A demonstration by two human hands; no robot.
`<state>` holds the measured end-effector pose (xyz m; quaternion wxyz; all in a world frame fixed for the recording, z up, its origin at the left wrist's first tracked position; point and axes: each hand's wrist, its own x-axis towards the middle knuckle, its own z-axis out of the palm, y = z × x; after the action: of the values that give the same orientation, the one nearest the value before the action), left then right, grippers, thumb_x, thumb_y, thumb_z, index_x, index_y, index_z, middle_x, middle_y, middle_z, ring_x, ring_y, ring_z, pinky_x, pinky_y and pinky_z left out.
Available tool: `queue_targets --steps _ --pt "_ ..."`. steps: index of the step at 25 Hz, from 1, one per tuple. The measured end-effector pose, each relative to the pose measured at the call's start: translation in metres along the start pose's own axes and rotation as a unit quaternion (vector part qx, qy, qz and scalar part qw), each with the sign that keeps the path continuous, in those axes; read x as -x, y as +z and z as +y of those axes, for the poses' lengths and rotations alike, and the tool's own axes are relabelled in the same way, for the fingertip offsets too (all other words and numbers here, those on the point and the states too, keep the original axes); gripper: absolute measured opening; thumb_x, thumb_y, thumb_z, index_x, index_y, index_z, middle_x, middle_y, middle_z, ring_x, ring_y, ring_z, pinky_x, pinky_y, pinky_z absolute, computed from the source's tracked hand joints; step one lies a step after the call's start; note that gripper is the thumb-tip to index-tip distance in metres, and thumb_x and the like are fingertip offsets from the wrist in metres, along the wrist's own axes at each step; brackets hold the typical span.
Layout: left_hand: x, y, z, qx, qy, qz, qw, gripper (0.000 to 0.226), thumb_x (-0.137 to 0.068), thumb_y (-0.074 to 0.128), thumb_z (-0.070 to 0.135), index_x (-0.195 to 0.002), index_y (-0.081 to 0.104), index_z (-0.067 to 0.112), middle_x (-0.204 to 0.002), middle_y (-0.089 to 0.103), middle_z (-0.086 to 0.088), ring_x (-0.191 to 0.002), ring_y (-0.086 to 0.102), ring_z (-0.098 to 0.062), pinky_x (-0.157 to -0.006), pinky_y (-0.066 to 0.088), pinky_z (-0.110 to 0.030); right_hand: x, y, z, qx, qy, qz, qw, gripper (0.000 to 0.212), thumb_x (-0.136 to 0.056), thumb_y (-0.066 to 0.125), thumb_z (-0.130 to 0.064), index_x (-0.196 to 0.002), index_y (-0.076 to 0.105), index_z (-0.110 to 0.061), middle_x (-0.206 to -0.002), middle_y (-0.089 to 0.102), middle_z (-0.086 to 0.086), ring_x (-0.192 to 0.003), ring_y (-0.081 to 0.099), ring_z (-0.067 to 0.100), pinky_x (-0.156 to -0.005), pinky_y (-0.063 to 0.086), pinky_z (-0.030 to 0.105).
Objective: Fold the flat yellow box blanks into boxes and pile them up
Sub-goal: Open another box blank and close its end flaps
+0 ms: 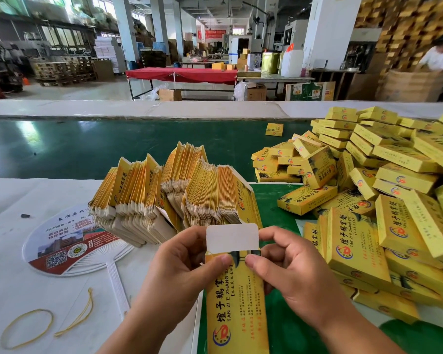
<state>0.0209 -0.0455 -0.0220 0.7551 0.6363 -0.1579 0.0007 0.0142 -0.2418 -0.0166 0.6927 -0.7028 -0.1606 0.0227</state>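
Open green belt (62,146) stretches clear across the far left, easy reach over it. Fanned stack of flat blanks (174,190) blocks straight ahead, heap of folded boxes (384,200) crowds the whole right side; near left of the bench (8,264) has only a flat paper fan (69,244) and rubber bands (27,328)
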Motion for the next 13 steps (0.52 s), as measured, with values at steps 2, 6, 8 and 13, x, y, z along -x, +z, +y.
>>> queue_targets --steps 2,6,8,13 --pt "0.0007 0.0005 -0.0003 -0.016 0.011 0.008 1.0 0.028 -0.07 0.081 0.019 -0.097 0.073 0.012 -0.094 0.074 -0.02 -0.084 0.07 -0.035 -0.073 0.061 -0.04 0.0011 0.0007 0.0002 0.005 -0.007 0.008 1.0 0.017 -0.085 0.067 -0.021 -0.101 0.069 -0.026 -0.075 0.073 0.016 -0.068 0.073 0.024 -0.053 0.053 0.022" --pt "0.001 0.0011 0.0038 0.004 0.007 0.021 1.0 0.022 -0.07 0.077 0.014 -0.092 0.073 0.012 -0.085 0.073 -0.02 -0.075 0.071 -0.031 -0.065 0.059 -0.032 0.0017 0.0013 0.0003 -0.009 -0.012 0.003 1.0 0.019 -0.086 0.066 -0.023 -0.104 0.068 -0.027 -0.076 0.072 0.018 -0.066 0.071 0.028 -0.051 0.053 0.026" --pt "0.0014 0.0019 0.0056 0.012 0.001 0.026 1.0 0.024 -0.066 0.078 0.02 -0.089 0.074 0.013 -0.082 0.073 -0.019 -0.074 0.071 -0.031 -0.064 0.058 -0.031 0.0012 0.0 0.0006 -0.033 -0.011 -0.003 0.999 0.022 -0.087 0.065 -0.02 -0.107 0.07 -0.026 -0.076 0.073 0.018 -0.067 0.071 0.027 -0.051 0.053 0.026" --pt "0.0005 0.0017 0.0057 0.025 -0.024 0.028 0.999 0.024 -0.058 0.089 0.013 -0.075 0.073 0.007 -0.096 0.072 -0.017 -0.078 0.067 -0.031 -0.071 0.057 -0.041 0.0002 -0.0017 0.0004 -0.039 -0.01 -0.01 0.999 0.016 -0.086 0.067 -0.018 -0.1 0.074 -0.017 -0.077 0.073 0.015 -0.071 0.072 0.026 -0.059 0.057 0.035"
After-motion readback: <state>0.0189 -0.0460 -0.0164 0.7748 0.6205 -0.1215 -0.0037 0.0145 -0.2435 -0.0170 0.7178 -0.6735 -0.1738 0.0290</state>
